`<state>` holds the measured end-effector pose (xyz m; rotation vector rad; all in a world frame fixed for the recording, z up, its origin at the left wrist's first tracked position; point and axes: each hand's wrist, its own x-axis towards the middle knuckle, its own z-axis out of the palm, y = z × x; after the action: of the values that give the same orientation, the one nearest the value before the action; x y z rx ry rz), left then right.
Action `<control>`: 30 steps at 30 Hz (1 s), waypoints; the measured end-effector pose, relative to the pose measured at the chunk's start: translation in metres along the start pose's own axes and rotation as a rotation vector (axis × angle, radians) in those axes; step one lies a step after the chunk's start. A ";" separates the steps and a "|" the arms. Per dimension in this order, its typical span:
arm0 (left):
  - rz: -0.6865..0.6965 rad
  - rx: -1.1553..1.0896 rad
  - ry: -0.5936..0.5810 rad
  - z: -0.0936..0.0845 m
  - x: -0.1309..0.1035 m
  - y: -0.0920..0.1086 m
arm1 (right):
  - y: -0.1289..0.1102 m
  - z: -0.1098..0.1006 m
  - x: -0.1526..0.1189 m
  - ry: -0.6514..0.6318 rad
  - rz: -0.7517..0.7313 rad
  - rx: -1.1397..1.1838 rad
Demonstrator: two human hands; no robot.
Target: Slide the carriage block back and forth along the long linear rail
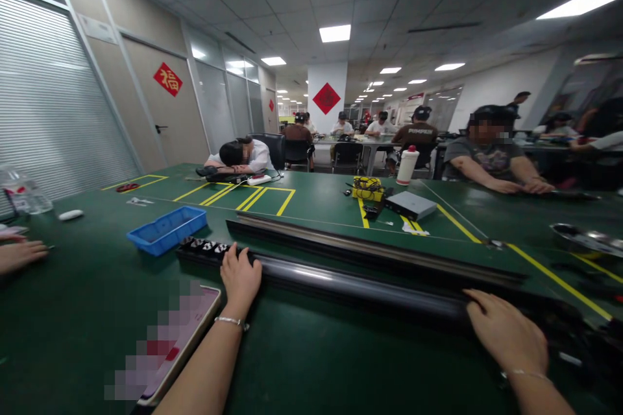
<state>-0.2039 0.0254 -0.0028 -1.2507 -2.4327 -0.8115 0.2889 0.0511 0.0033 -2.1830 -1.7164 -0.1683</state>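
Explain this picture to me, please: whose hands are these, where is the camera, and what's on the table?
There is no robot: one camera on a person's head looks forward and down at their bare hands. The left hand and right hand lie on a long black bar; how firmly they grip, I cannot tell. Behind it lies a second long bar. The green table also bears a blue tray, a phone, a grey box and a white bottle. The hand at the left edge is another person's.
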 end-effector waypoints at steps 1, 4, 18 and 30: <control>0.003 0.001 0.006 0.000 0.000 0.001 | 0.000 -0.001 0.000 -0.010 0.000 0.002; 0.006 -0.008 0.005 -0.003 -0.001 0.002 | 0.001 -0.003 0.000 -0.019 0.003 0.010; -0.070 -0.113 0.015 -0.013 -0.003 0.008 | -0.005 -0.005 -0.007 0.008 0.019 0.015; -0.072 -0.097 -0.151 -0.009 0.006 -0.002 | -0.007 -0.004 -0.023 0.079 -0.072 -0.007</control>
<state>-0.2092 0.0229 0.0064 -1.3094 -2.5991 -0.8944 0.2772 0.0302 0.0017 -2.0917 -1.7536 -0.2759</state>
